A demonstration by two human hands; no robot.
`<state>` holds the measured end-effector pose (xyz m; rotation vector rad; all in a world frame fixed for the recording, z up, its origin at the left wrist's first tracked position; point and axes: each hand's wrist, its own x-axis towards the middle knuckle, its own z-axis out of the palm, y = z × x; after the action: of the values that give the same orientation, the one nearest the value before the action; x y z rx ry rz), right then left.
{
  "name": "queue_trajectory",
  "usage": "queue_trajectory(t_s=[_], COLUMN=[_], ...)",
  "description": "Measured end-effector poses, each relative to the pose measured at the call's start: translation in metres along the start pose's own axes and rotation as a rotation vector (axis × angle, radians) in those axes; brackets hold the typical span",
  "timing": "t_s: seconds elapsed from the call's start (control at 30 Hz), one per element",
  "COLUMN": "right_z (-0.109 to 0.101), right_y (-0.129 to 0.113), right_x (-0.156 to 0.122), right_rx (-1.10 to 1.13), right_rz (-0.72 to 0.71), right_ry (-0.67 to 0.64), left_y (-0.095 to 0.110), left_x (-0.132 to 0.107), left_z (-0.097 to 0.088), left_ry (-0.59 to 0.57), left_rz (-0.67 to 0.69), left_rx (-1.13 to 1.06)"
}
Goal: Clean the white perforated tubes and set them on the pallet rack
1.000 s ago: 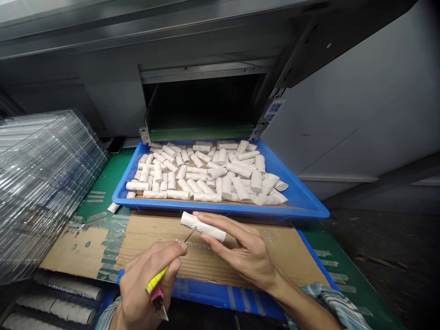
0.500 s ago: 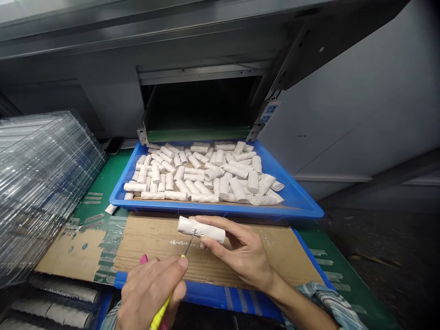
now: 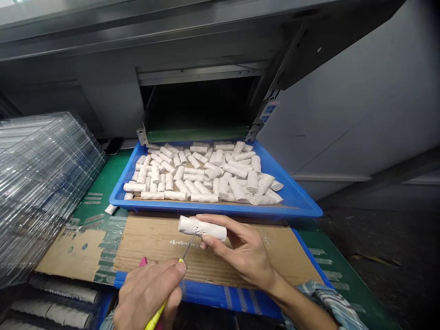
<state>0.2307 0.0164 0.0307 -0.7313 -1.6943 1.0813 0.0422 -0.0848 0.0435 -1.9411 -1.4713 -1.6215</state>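
Observation:
My right hand [image 3: 242, 245] grips a white clay-like cylinder [image 3: 204, 228] between thumb and fingers, over the cardboard. Carved marks show on the side of the cylinder facing me. In my left hand [image 3: 149, 291] is a pick [image 3: 187, 250] with a thin metal shaft and a yellow handle, the fingers closed round it. Its tip meets the cylinder's side near the marks. A pink piece [image 3: 143, 261] pokes out behind the left hand; its kind is hidden. Just beyond my hands, a blue tray [image 3: 216, 211] holds several similar white cylinders [image 3: 237, 188].
Cardboard [image 3: 144, 238] with white handwriting covers the green bench [image 3: 103, 183]. Clear plastic trays [image 3: 41, 183] are stacked at left, above more filled trays [image 3: 65, 291]. Behind the blue tray is a conveyor opening [image 3: 199, 110], with a power socket [image 3: 269, 110] at its right.
The left hand and pick have shifted very slightly, the hand a little down and left. More carved lines show on the cylinder beside the tip. The right hand keeps its grip.

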Motion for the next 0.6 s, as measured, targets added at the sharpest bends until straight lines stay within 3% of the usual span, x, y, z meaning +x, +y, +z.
queue_trajectory(t_s=[0.17, 0.4, 0.6], right_z=[-0.001, -0.001, 0.0], right_y=[-0.002, -0.003, 0.0], right_x=[0.001, 0.002, 0.003], right_rx=[-0.057, -0.124, -0.162], right_rz=[-0.014, -0.077, -0.144], right_ry=[0.012, 0.028, 0.01], left_y=[-0.004, -0.014, -0.019], left_x=[0.002, 0.005, 0.001], left_z=[-0.005, -0.005, -0.001], left_ry=[-0.083, -0.109, -0.054], left_rz=[0.031, 0.075, 0.022], left_rx=[-0.014, -0.073, -0.161])
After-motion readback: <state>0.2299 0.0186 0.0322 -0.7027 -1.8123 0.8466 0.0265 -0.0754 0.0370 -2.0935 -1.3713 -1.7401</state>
